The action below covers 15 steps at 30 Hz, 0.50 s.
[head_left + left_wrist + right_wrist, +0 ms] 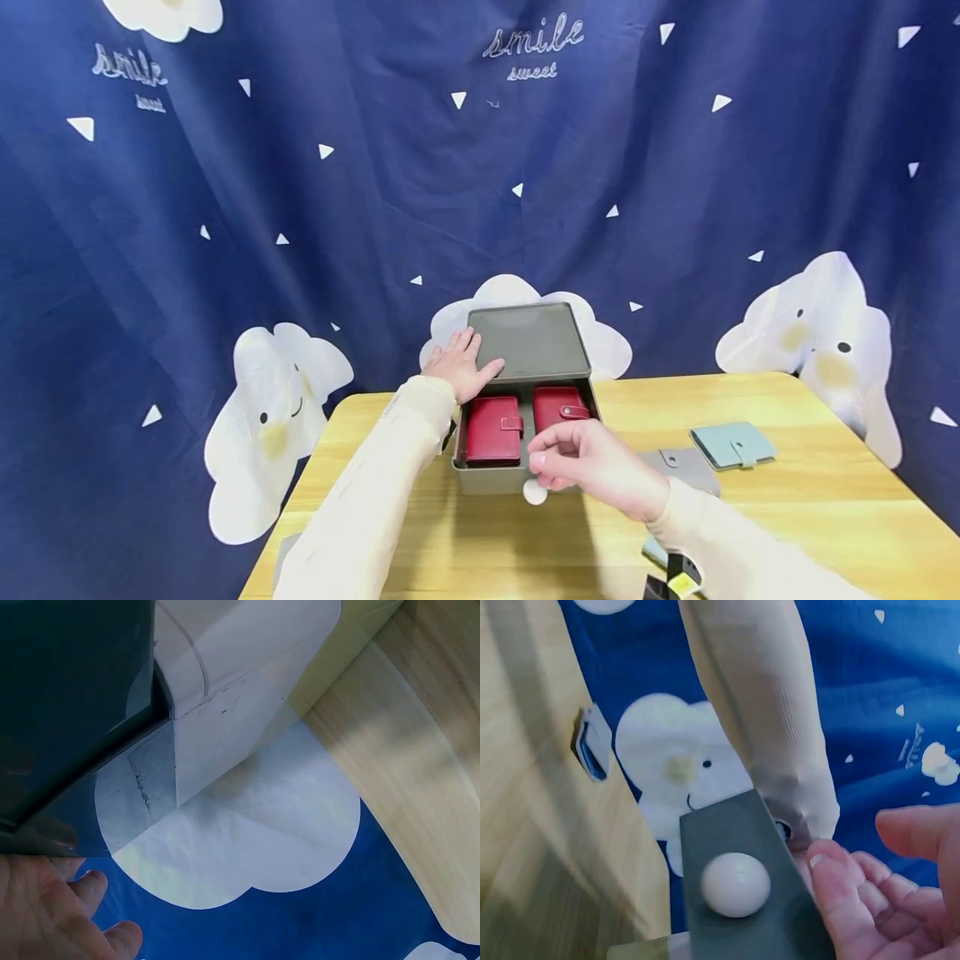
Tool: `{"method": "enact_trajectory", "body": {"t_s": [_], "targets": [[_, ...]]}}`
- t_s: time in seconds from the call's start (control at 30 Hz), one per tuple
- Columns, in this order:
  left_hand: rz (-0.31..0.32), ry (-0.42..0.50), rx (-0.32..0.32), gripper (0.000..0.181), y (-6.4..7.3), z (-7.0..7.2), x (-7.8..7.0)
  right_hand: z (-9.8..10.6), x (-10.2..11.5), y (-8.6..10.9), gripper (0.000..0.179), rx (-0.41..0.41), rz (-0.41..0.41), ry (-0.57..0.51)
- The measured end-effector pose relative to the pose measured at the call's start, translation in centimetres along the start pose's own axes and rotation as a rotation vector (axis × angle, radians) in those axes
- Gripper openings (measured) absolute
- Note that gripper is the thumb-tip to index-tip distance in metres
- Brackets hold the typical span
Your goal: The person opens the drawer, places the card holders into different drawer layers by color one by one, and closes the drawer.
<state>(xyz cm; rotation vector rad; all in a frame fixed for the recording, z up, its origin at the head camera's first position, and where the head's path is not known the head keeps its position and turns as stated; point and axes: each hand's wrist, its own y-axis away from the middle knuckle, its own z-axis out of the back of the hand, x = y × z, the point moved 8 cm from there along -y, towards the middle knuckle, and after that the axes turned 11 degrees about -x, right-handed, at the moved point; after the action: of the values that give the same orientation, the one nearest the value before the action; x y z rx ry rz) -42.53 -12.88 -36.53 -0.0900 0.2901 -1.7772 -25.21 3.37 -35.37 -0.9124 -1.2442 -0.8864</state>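
Your spread left hand [459, 364] touches the raised lid [532, 342] of one grey box [487, 481] holding two red wallets [491, 429]. Your right hand [596, 467], loosely curled, seemingly empty, partly blocks one. Rightward: one grey wallet [690, 471], two pale-blue wallets [729, 443].

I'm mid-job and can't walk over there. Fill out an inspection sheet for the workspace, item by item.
Surface: pale wooden table.
Job's things: grey box with raised lid and white knob on its front; inside, a red wallet and a second red wallet.
Clutter: light blue wallet and grey wallet right of the box; another light blue item, partly hidden by the right sleeve.
Hands: left hand touches the lid's left edge; right hand is before the box, near the knob, holding nothing visible.
Cables: nothing seen.
Surroundings: dark blue curtain with white clouds behind the table.
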Motion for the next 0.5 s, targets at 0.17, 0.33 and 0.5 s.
{"method": "enact_trajectory", "body": {"t_s": [0.17, 0.33, 0.5], "targets": [[0.002, -0.016, -0.014, 0.084, -0.3, 0.3, 0.6, -1.5, -0.7, 1.8, 0.024, 0.096, 0.044, -0.056], [0.014, -0.014, -0.016, 0.083, -0.4, 0.3, 0.7, -2.5, -2.0, 3.3, 0.019, 0.184, 0.047, -0.095], [0.005, -0.007, -0.012, 0.083, -0.6, -0.4, 0.1, -2.7, -3.9, 4.1, 0.018, 0.218, 0.024, -0.106]]}}
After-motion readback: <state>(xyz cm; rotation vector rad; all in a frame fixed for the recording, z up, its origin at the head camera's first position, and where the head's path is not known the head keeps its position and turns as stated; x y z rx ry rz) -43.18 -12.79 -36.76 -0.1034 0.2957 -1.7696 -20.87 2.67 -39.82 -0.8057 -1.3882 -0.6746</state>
